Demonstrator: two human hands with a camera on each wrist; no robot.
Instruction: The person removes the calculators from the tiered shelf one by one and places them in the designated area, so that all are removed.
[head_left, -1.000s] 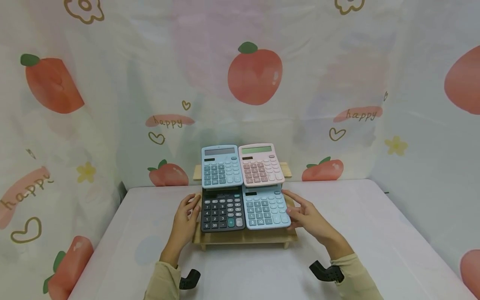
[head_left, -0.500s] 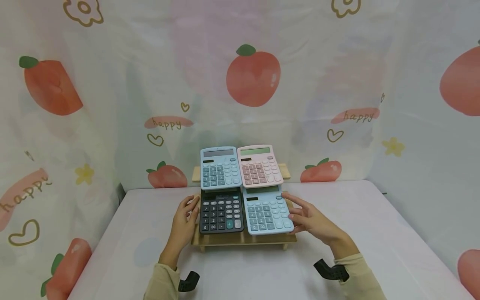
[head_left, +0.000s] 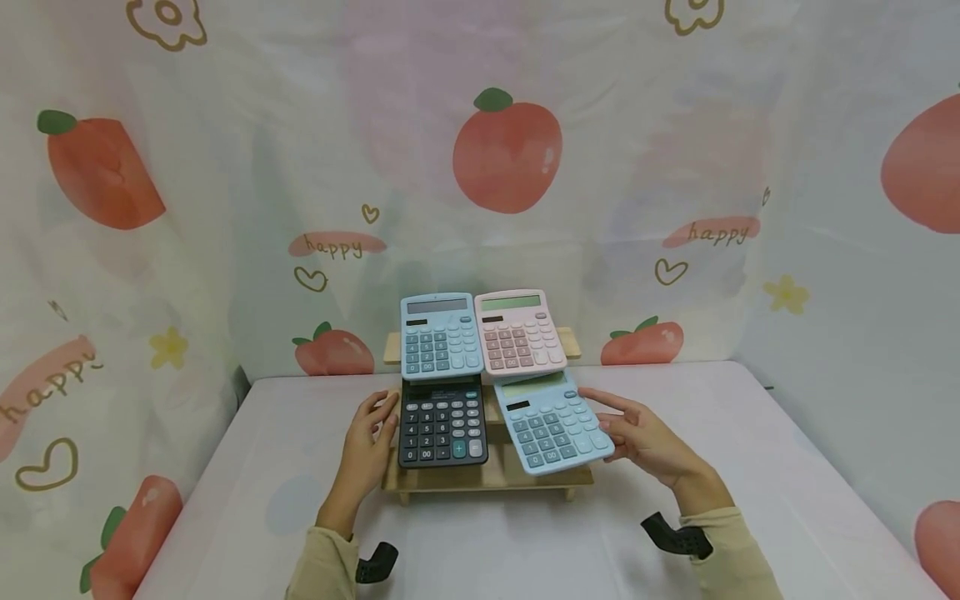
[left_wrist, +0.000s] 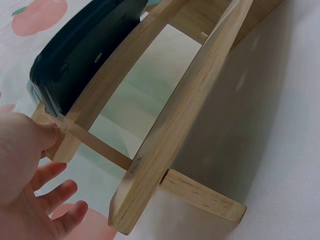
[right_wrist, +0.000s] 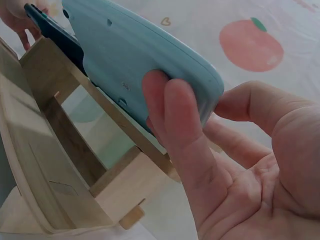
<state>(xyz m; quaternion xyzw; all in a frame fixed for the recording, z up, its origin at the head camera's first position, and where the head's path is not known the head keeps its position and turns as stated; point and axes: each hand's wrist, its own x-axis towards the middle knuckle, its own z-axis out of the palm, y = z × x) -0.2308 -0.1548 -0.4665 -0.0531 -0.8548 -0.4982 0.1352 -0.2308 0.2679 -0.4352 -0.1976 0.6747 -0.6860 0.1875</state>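
A light blue calculator (head_left: 555,429) is in the right hand (head_left: 648,442), at the lower right of a slatted wooden stand (head_left: 487,481). The hand grasps it by its right edge: in the right wrist view two fingers lie against its back while the thumb meets the opposite side. It is turned askew, its keys facing the head camera and its lower right corner reaching past the end of the stand; whether it touches the wood cannot be told.

To its left, a black calculator (head_left: 444,427) leans straight on the same lower tier, with a gap between the two that widens toward the bottom. On the tier above, another blue calculator (head_left: 442,335) sits over the black one, and a pink calculator (head_left: 521,333) stands right beside it.

The left hand (head_left: 366,450) pinches the left end of the stand, its remaining fingers loosely spread below.

The stand's short feet rest on a white-covered bench (head_left: 315,417). Each beige sleeve (head_left: 738,554) has a black wrist mount (head_left: 678,537) by it. Behind hangs a pale cloth (head_left: 585,250) printed with red fruit, hearts and "happy".
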